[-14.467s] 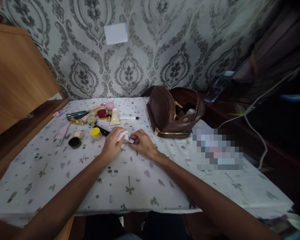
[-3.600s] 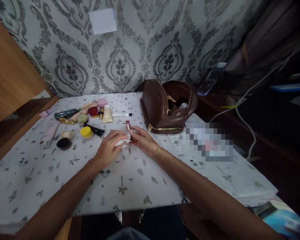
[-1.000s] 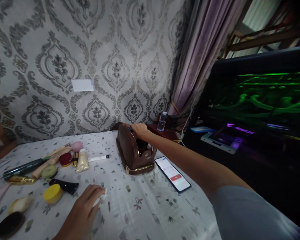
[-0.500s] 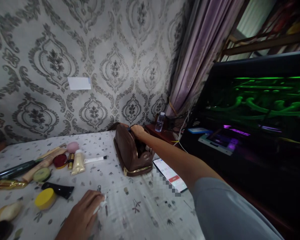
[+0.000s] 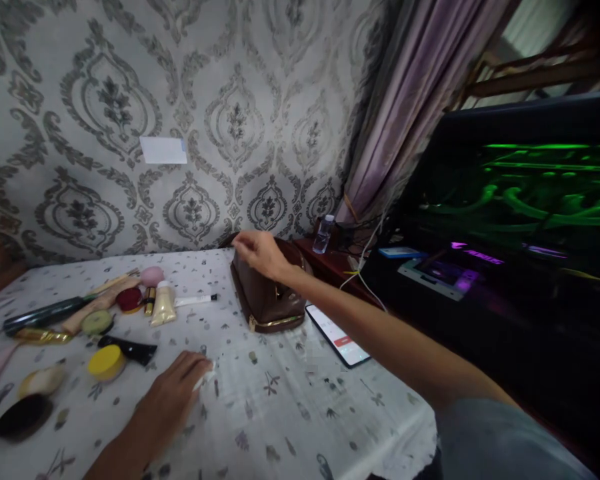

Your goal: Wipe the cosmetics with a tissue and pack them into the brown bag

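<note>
Two bare hands are over the table, and your right hand (image 5: 261, 255) is above the brown bag (image 5: 263, 300), with its fingers bent and held close together near the bag's upper left side. You can't tell from this view whether those fingers touch the bag or have anything between them. The bag sits upright toward the back of the patterned cloth (image 5: 260, 413), near the wall, its gold zip (image 5: 280, 325) running along the lower front; your hand and forearm hide much of its top.

Your left hand (image 5: 166, 395) is low over the cloth, fingers curled in a narrow grip on a white tissue (image 5: 205, 377) that pokes out past the fingertips. Up and to the left of that hand are the yellow-lidded jar (image 5: 106, 363) and a black tube (image 5: 133, 349), close together. Behind them you have the green jar (image 5: 97, 323), the red jar (image 5: 130, 300), a cream tube (image 5: 163, 305) and a pink sponge (image 5: 153, 276). One slim white tube (image 5: 195, 301) lies between the cream tube and the bag.

Just right of the bag, a phone (image 5: 336, 337) lies screen up, partly under your right forearm in this view.
</note>
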{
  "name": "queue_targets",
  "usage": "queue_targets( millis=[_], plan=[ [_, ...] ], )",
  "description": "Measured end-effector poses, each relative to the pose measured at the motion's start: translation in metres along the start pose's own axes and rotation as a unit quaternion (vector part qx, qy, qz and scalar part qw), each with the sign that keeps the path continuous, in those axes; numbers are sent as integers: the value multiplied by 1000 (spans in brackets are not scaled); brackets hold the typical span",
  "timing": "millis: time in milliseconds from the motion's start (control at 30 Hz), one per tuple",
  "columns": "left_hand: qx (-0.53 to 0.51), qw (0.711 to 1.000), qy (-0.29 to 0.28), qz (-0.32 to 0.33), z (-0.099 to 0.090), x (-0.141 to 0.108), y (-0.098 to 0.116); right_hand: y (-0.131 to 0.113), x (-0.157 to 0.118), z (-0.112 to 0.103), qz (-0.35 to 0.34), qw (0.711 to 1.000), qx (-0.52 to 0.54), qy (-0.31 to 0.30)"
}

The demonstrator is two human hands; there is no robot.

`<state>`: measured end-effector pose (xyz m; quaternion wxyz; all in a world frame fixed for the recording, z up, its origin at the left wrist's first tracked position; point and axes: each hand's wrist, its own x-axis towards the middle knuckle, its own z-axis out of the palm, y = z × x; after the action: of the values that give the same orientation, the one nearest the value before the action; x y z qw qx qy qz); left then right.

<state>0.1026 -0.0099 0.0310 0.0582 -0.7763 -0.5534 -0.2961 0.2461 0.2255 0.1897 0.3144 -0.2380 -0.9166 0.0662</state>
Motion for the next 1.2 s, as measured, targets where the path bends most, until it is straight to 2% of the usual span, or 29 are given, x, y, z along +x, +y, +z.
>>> queue_targets(
  millis=[100,167,300,467,600,733,867,967,1067,1200],
  plan=[
    [1,1000,-14,-1,-2,-1,0,-33,-30,49,-63,991,6,-121],
    [-6,1000,-17,-7,-3,-2,-1,-46,-41,80,-50,984,-27,-167],
    [-14,999,-20,-26,-5,-3,-5,-50,-43,127,64,979,-79,-176],
    [-23,998,-39,-53,-6,-4,-8,-37,-46,158,138,974,-78,-165],
    [-19,997,-46,-62,-7,-4,-10,-29,-53,166,164,975,-46,-145],
    [-11,997,-37,-73,-9,-4,-13,-24,-59,161,181,976,9,-118],
    [1,995,10,-99,-12,-4,-21,-27,-81,152,204,973,60,-93],
    [8,990,72,-117,-17,-4,-25,-36,-113,145,217,959,169,-67],
    [2,984,134,-120,-21,-3,-23,-49,-146,138,182,944,271,-52],
    [1,985,140,-98,-15,-2,-17,-61,-163,130,95,972,200,-77]
  ],
)
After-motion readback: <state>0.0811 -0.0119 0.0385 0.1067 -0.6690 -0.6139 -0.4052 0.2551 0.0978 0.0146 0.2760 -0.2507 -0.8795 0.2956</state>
